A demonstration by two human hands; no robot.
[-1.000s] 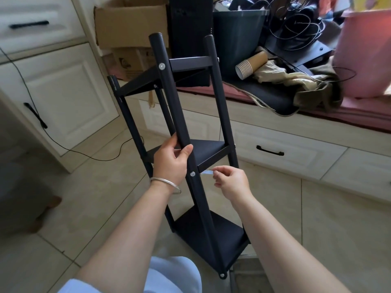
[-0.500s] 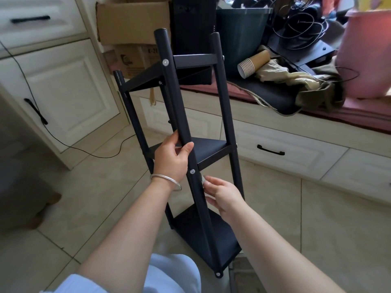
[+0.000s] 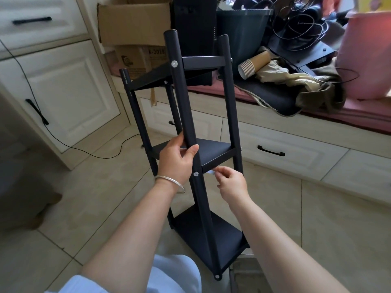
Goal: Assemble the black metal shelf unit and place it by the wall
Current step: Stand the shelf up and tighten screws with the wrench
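1. The black shelf unit (image 3: 190,115) stands on the tiled floor (image 3: 317,218) right in front of you, tilted, with its top leaning away from you toward the far window seat (image 3: 296,132).
2. Your left hand (image 3: 175,161) grips the near post of the unit just above the middle shelf (image 3: 213,151); the thumb and fingers are curled round the post. A silver bracelet (image 3: 169,182) sits on this wrist.
3. Your right hand (image 3: 230,182) is just under the front edge of the middle shelf and pinches a small white strip (image 3: 211,171) there. I cannot tell what the strip is.
4. The lowest shelf (image 3: 213,235) is near your knees, and the foot of the near post touches the floor at the near edge.
5. On the left the white cabinet (image 3: 63,92) is near, with a black cable (image 3: 84,149) lying on the floor between it and the unit.
6. On the far side the top of the unit is close to a cardboard box (image 3: 133,22) and a stack of paper cups (image 3: 254,64).
7. The floor on the right of the unit is open tile.
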